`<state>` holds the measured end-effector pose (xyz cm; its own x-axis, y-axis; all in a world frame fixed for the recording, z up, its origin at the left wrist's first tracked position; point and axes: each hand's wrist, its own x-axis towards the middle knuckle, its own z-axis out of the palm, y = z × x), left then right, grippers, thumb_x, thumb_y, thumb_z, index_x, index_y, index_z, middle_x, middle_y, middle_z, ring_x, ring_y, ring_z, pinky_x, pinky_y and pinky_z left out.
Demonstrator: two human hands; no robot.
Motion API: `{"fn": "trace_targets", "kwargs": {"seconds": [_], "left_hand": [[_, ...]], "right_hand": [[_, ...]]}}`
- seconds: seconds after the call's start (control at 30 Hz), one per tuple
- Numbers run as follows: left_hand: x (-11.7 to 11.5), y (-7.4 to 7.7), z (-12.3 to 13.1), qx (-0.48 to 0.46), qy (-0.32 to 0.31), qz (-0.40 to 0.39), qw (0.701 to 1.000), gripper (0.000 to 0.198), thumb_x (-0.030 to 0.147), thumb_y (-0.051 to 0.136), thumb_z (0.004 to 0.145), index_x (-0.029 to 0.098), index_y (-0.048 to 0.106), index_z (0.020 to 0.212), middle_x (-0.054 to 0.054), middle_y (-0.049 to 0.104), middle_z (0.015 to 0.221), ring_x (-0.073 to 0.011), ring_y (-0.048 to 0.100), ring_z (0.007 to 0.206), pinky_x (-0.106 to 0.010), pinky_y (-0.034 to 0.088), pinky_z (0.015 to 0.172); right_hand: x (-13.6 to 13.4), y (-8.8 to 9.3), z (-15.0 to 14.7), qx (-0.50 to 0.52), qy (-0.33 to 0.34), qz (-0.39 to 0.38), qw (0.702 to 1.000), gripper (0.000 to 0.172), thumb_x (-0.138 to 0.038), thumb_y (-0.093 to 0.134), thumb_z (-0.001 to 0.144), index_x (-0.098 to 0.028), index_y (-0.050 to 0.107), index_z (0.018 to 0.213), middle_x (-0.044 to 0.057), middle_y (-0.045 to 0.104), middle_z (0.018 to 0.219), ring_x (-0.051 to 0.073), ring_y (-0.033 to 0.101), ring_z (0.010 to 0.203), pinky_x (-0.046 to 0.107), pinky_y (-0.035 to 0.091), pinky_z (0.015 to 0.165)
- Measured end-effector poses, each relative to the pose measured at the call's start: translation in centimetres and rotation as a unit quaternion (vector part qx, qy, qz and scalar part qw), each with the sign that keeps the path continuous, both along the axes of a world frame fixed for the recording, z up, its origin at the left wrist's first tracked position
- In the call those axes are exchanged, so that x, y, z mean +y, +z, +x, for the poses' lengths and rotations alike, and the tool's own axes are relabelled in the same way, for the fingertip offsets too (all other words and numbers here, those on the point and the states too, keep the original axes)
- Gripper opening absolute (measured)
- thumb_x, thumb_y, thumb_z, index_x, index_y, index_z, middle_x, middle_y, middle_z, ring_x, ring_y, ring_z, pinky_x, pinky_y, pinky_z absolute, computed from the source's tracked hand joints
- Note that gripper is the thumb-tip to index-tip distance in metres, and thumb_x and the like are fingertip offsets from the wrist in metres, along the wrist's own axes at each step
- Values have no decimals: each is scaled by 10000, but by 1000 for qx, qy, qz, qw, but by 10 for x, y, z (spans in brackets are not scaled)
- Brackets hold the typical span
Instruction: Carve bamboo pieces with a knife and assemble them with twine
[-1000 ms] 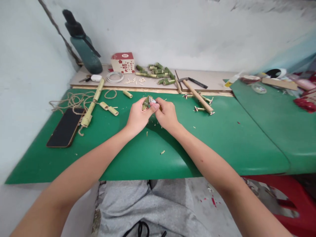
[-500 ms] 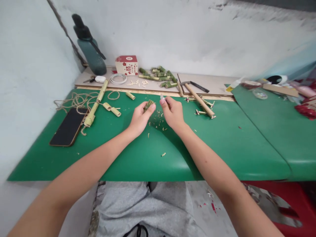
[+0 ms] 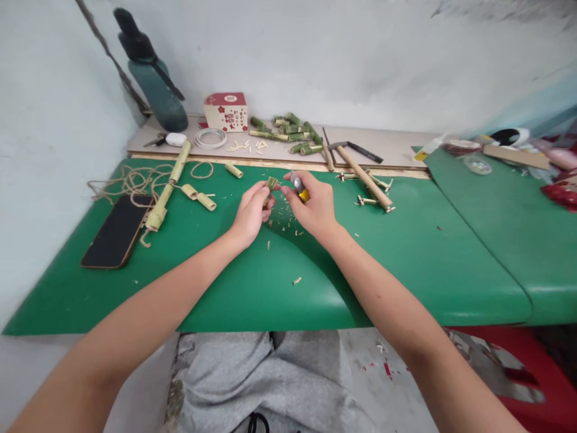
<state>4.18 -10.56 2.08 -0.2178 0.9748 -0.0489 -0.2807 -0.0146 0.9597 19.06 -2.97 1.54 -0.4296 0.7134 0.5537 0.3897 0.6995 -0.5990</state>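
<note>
Left hand (image 3: 253, 207) has fingers curled round the bamboo piece (image 3: 271, 183), right hand (image 3: 316, 198) grips the yellow cutter (image 3: 304, 195), so I'd keep strokes short and shallow.

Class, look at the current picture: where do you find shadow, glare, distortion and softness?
Head view: a dark shadow falls on the green mat just below the right hand; head view: a pale sheen near the mat's front edge; head view: the bottle at upper left leans, probably wide-angle stretch; head view: the red bundle at far right looks soft.
</note>
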Motion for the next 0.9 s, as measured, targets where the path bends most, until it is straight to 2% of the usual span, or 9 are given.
{"fn": "trace_targets", "kwargs": {"seconds": [0.17,0.3,0.5,0.63,0.73,0.8,0.9], "left_hand": [[1,-5,1,22,-18,0,1000,157,346,564,984,191,582,966,59,424,665,-62,284,486,-197,204,458],[2,-9,1,28,-22,8,999,183,375,583,995,193,599,986,61,398,660,-72,283,493,-208,201,457],[2,-5,3,36,-31,-2,999,268,457,609,989,201,574,917,72,355,644,-66,251,481,-208,198,457],[-1,1,1,29,-16,-2,999,224,393,541,997,191,592,912,81,323,618,-66,226,458,-202,188,446],[0,4,-3,29,14,11,999,172,336,526,978,189,603,932,75,367,624,-65,251,450,-198,217,437],[1,4,-6,35,31,9,999,136,329,541,959,202,590,954,61,446,649,-67,302,446,-197,242,429],[5,0,-6,57,37,0,998,140,347,562,937,217,572,988,37,561,718,-68,387,447,-199,263,419]], "right_hand": [[1,0,1,-28,-5,2,1000,211,-384,607,1001,-205,705,1056,13,695,789,165,582,688,298,389,679],[1,2,2,-49,-11,-8,999,186,-352,570,1009,-208,688,1013,40,739,843,177,601,705,305,408,700],[-1,6,1,-84,-34,-1,996,146,-320,559,1002,-218,663,1000,54,733,840,204,613,719,322,407,715],[12,7,8,-72,-87,13,994,170,-346,533,1018,-230,650,974,51,698,812,213,593,715,338,396,718],[26,8,18,-45,-127,9,991,208,-372,514,1031,-230,654,972,49,679,805,220,591,736,345,394,733],[28,10,22,-56,-107,-9,993,203,-379,538,1011,-224,661,966,47,677,807,220,593,750,341,391,739],[17,15,17,-104,-41,-42,993,231,-424,578,987,-212,669,984,44,686,820,210,579,740,321,365,714]]}}
